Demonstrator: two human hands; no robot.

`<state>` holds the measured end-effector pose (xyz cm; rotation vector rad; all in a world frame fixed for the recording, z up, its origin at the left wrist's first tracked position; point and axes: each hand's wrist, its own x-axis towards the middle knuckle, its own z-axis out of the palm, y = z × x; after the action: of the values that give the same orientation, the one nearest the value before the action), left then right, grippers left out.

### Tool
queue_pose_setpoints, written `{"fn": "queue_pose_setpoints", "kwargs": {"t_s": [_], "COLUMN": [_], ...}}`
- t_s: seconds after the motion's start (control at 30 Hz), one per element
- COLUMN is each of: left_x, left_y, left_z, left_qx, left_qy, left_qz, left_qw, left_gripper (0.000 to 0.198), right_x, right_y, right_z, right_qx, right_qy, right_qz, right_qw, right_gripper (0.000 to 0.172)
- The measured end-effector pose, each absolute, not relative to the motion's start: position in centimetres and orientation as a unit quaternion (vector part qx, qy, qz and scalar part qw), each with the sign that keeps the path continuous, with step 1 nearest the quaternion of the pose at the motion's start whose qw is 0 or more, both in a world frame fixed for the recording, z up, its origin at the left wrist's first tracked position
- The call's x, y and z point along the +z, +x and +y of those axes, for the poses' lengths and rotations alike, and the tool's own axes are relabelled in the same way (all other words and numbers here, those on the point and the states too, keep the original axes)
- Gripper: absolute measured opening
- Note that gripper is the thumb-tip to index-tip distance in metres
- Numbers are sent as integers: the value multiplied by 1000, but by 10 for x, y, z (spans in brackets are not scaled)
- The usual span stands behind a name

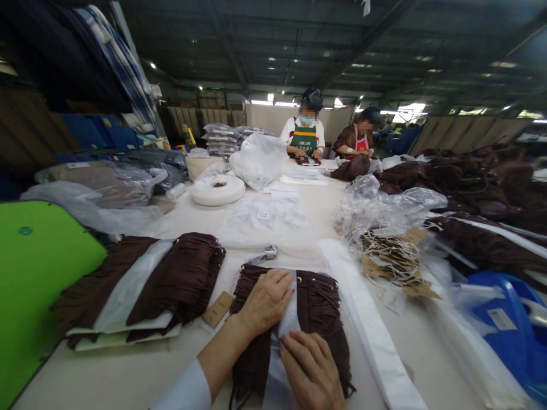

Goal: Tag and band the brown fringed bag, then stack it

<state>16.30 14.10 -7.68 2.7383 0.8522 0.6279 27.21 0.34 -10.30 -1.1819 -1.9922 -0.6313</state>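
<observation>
My left hand [269,299] lies nearly flat, fingers loosely extended, on the folded brown garment [318,307] before me on the tabletop [137,376]. My right hand [314,370], half-curled, touches the pale strip [276,381], its grip unclear; light, even pressure should keep everything smooth.

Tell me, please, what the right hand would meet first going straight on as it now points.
The right hand would likely meet the left hand, though depth is unclear.

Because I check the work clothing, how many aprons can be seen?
2: one green striped bib apron at the pale table's far end, and one red bib apron further right. Others may be hidden.
</observation>
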Motion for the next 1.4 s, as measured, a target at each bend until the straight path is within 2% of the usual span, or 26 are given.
{"fn": "queue_pose_setpoints", "kwargs": {"t_s": [0.17,0.4,0.5,0.67,1.03,1.23,1.4], "left_x": [-61,-85,-92,-82,-77,-81,-84], "left_y": [141,125,123,117,95,87,84], "left_z": [113,81,78,76,71,67,68], "left_qx": [220,273,289,278,255,227,207], "left_qy": [949,951,946,951,964,964,970], "left_qz": [216,146,148,133,55,69,59], "left_qw": [67,-6,4,4,49,117,115], "left_gripper": [23,34,39,33,32,29,31], "right_x": [-99,-98,-96,-97,-110,-111,-107], "right_y": [268,265,264,261,254,248,245], "right_z": [3,-1,-7,-18,-37,-47,-53], "right_qx": [-249,-246,-232,-181,-260,-205,-202], "right_qy": [-445,-443,-445,-452,-474,-495,-488], "right_qz": [-772,-774,-784,-801,-772,-769,-772], "right_qw": [380,380,365,348,333,349,354], "right_gripper": [34,37,38,39,34,36,31]}}
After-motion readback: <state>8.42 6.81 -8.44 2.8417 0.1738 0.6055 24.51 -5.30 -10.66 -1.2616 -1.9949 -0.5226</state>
